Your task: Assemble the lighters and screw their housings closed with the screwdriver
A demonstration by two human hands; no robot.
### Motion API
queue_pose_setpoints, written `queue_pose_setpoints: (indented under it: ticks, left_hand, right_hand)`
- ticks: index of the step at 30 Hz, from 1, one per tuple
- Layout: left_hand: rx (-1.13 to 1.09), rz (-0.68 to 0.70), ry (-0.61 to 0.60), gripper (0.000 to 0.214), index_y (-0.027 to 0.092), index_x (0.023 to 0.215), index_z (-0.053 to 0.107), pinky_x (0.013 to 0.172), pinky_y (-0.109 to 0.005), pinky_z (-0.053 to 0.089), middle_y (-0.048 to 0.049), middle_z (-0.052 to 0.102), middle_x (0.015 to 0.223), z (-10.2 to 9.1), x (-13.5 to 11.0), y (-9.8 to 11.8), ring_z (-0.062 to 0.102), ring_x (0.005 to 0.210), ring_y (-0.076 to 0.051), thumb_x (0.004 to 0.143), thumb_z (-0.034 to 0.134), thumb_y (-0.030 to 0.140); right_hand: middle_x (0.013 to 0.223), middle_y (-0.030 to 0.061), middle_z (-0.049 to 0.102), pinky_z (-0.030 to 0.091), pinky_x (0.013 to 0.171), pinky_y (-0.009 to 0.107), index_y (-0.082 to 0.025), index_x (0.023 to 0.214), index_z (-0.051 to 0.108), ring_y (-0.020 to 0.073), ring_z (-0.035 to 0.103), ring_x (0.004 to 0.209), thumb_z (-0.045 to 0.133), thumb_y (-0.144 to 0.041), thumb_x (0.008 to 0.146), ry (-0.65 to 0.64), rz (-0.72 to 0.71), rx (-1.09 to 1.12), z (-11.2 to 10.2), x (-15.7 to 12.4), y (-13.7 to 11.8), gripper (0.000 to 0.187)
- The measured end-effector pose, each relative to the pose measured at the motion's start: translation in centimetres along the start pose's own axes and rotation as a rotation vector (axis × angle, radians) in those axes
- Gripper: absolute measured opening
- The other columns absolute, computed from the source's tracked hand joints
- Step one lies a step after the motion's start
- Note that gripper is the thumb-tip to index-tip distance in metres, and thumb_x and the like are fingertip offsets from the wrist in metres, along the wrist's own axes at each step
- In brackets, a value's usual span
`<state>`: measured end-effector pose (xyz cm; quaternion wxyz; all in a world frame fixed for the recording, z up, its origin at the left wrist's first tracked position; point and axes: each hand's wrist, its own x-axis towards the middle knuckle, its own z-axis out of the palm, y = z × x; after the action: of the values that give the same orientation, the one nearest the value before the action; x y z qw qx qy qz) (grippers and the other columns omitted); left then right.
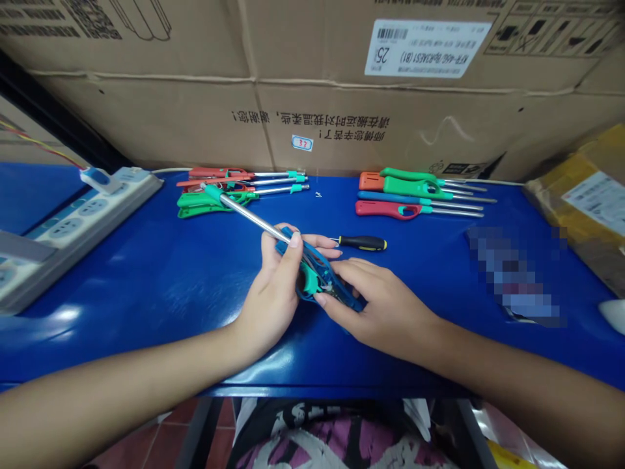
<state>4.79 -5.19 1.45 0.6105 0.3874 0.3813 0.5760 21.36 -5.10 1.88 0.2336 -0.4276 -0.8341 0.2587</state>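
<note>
A blue long-nosed lighter (pixel 312 273) with a teal trigger and a long metal tube is held over the blue table (pixel 161 273). My left hand (pixel 273 293) wraps its front part, thumb on top. My right hand (pixel 375 303) grips the rear of its handle, which looks opened, with small parts showing. The metal tube points up and left toward a pile of lighters. A black screwdriver with a yellow band (pixel 362 243) lies just beyond my hands.
A pile of red and green lighters (pixel 229 189) lies at the back left, and another group (pixel 415 192) at the back right. A white power strip (pixel 73 221) sits at the left edge. Cardboard boxes (pixel 312 85) close off the back, and a yellow package (pixel 586 202) lies right.
</note>
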Motion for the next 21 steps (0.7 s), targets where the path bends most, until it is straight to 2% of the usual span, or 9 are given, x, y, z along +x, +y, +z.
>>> queue_pose_setpoints:
  ticks: [2, 5, 8, 11, 17, 21]
  left_hand:
    - [0.039, 0.014, -0.003, 0.027, 0.027, 0.110, 0.041, 0.095, -0.038, 0.058, -0.0023, 0.073, 0.108, 0.2, 0.0, -0.1, 0.073, 0.103, -0.020, 0.100, 0.060, 0.044]
    - [0.041, 0.026, -0.024, 0.027, 0.027, 0.109, 0.040, 0.088, -0.033, 0.060, -0.0009, 0.073, 0.105, 0.6, 0.2, -0.2, 0.074, 0.098, -0.018, 0.100, 0.061, 0.041]
    - [0.036, 0.026, -0.049, 0.022, 0.026, 0.108, 0.040, 0.081, -0.028, 0.061, 0.0004, 0.072, 0.099, 0.9, 0.4, -0.2, 0.074, 0.088, -0.015, 0.102, 0.057, 0.037]
    - [0.041, 0.001, -0.049, 0.018, 0.025, 0.107, 0.039, 0.075, -0.028, 0.061, 0.0012, 0.071, 0.096, 1.0, 0.6, -0.3, 0.074, 0.084, -0.014, 0.104, 0.053, 0.035]
    - [0.190, -0.040, -0.057, 0.012, 0.022, 0.103, 0.044, 0.072, -0.024, 0.056, 0.0020, 0.071, 0.088, 1.1, 1.4, -0.3, 0.068, 0.074, -0.011, 0.101, 0.055, 0.027]
    - [0.297, -0.115, -0.087, 0.014, 0.021, 0.102, 0.048, 0.065, -0.025, 0.052, 0.0013, 0.069, 0.085, 1.6, 2.7, -0.4, 0.064, 0.068, -0.012, 0.098, 0.057, 0.031]
  right_hand:
    - [0.102, 0.0099, 0.073, 0.050, 0.087, 0.037, -0.014, 0.107, 0.067, 0.0241, 0.067, 0.098, 0.057, -0.032, 0.095, 0.006, -0.042, -0.052, -0.1, 0.0, -0.1, 0.024]
    - [0.084, 0.0059, 0.071, 0.047, 0.073, 0.032, -0.017, 0.090, 0.064, 0.0188, 0.064, 0.078, 0.053, -0.028, 0.096, -0.005, -0.086, -0.073, -0.2, 0.0, -0.1, 0.017]
    - [0.069, -0.0002, 0.062, 0.040, 0.060, 0.026, -0.019, 0.076, 0.055, 0.0122, 0.056, 0.062, 0.052, -0.026, 0.097, -0.037, -0.066, 0.026, -0.4, 0.0, -0.3, 0.022]
    - [0.063, -0.0032, 0.056, 0.037, 0.055, 0.024, -0.020, 0.071, 0.050, 0.0093, 0.053, 0.056, 0.053, -0.026, 0.096, -0.059, -0.012, 0.144, -0.3, 0.0, -0.3, 0.026]
    - [0.058, -0.0050, 0.052, 0.037, 0.049, 0.023, -0.019, 0.069, 0.055, 0.0082, 0.050, 0.051, 0.055, -0.036, 0.096, -0.098, 0.196, 0.424, 0.1, 0.5, 0.7, 0.032]
    - [0.051, -0.0066, 0.052, 0.041, 0.040, 0.019, -0.018, 0.073, 0.057, 0.0072, 0.049, 0.042, 0.058, -0.030, 0.095, -0.204, 0.449, 0.713, -0.5, 1.6, 1.1, 0.025]
